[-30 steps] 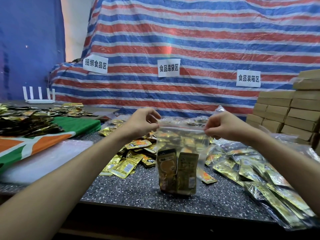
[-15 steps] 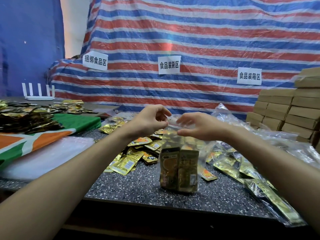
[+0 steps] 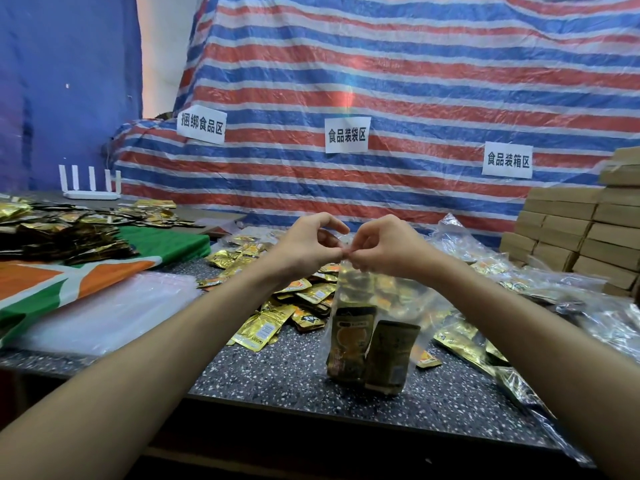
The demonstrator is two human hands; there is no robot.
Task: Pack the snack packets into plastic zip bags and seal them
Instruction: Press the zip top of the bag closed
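**Clear zip bag (image 3: 375, 299) with two packets in it, both hands on the top edge**

The bag stands upright near the front edge of the speckled tabletop (image 3: 270, 379). Two dark-gold snack packets (image 3: 374, 355) stand side by side at its bottom. The left hand (image 3: 304, 252) and right hand (image 3: 386, 252) meet at the top, each pinching the bag's edge, fingertips touching.

A heap of loose gold packets (image 3: 277, 317) lies just behind. Filled bags (image 3: 512, 344) are piled to the right, with stacked cardboard boxes (image 3: 571, 237) beyond them. A stack of empty bags (image 3: 104, 313) sits to the left, and a striped tarp (image 3: 398, 81) hangs at the back.

left sign (image 3: 202, 124) on striped tarp (image 3: 433, 77) reads 捆绑食品区, middle sign (image 3: 347, 134) 食品装袋区, right sign (image 3: 507, 160) 食品装箱区
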